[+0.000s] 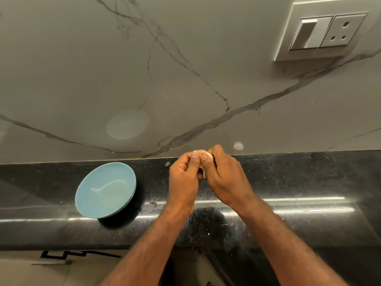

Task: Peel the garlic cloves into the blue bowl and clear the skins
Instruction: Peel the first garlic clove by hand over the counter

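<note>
A pale garlic piece [203, 152] is held above the black counter, close to the back wall. My left hand [183, 178] and my right hand [224, 176] both pinch it, thumbs pressed side by side on its top. Most of the garlic is hidden between the fingers; a strip of skin shows below the thumbs. The blue bowl [86, 195] stands on the counter to the left of my hands and holds no cloves.
The black stone counter [299, 182] runs left to right, with small white skin flecks [167, 163] scattered on it. Behind it rises a grey marble wall with a switch and socket plate [323, 32] at the upper right. The counter's front edge lies under my forearms.
</note>
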Tool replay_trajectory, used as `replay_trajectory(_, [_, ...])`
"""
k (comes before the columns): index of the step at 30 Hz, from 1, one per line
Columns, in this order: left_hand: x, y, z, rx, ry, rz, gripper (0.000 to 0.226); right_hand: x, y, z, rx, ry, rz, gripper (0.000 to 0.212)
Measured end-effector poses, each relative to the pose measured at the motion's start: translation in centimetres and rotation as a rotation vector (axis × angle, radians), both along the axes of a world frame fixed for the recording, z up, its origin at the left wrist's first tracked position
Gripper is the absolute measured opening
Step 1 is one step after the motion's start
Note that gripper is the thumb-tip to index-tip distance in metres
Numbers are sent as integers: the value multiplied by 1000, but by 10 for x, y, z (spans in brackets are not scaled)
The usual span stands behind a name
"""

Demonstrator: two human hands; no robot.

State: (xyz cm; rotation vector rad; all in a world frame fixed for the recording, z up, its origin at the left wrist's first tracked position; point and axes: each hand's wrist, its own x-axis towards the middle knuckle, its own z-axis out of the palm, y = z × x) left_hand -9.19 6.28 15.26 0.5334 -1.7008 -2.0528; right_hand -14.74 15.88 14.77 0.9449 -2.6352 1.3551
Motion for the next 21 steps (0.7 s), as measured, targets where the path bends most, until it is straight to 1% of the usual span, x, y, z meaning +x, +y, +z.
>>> replay_trajectory(1, [0, -3, 1, -5, -8, -1, 26, 0, 2, 1, 16, 0, 9, 42])
replay_trajectory(3, [-2, -7, 1, -13, -21, -47, 25, -1, 4, 3, 33, 5, 33, 42])
replay_trajectory(6, [-2, -9, 4, 19, -53, -149, 33, -3, 8, 6, 49, 41, 67, 46])
replay_trajectory(8, [-2, -9, 6, 21, -37, -139, 34, -4, 10, 8, 84, 88, 62, 47])
replay_trajectory(11, [0, -8, 10, -147, 26, -87, 28, -3, 9, 11, 95, 121, 52, 48])
replay_trajectory(13, [0, -4, 12, -257, 58, -84, 27, -3, 5, 11, 28, 114, 27, 51])
replay_trajectory(15, [-1, 1, 13, -343, 60, -67, 28, -4, 1, 10, -44, 118, -13, 49])
replay_trajectory(17, [-2, 6, 14, -388, 76, -30, 28, -5, -3, 7, -97, 128, -47, 47])
replay_trajectory(21, [-6, 12, 14, -448, 108, 36, 27, -7, -8, 2, -193, 107, -60, 56])
